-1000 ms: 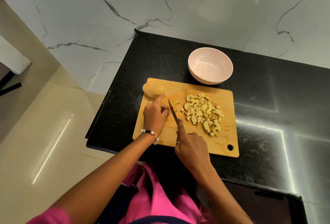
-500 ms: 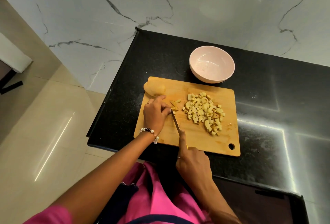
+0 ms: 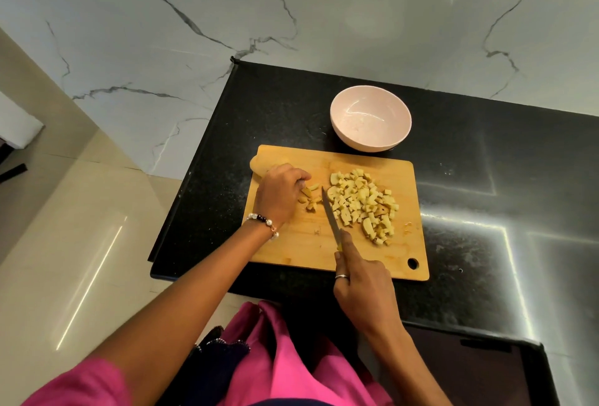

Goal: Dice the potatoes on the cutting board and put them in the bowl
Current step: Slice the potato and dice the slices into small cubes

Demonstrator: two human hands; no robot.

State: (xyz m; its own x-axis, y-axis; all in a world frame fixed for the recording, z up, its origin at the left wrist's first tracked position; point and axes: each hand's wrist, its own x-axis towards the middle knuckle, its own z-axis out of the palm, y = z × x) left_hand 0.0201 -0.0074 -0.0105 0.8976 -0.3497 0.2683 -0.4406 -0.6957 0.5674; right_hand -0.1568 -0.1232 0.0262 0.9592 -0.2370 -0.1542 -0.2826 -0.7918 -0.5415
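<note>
A wooden cutting board lies on the black counter. A heap of diced potato covers its right half. My left hand pinches a small potato piece near the board's middle, with a few cut bits beside it. My right hand grips a knife whose blade points away from me, just right of that piece and left of the heap. A whole potato lies at the board's far left corner, partly behind my left hand. The pale pink bowl beyond the board holds nothing.
The black counter ends just left of the board, with a drop to the tiled floor. A marble wall rises behind the bowl. A dark panel sits in the counter at the lower right.
The knife has drawn back toward me and now lies against the heap's left side. More cut bits lie by my left fingers, which have curled over the small piece.
</note>
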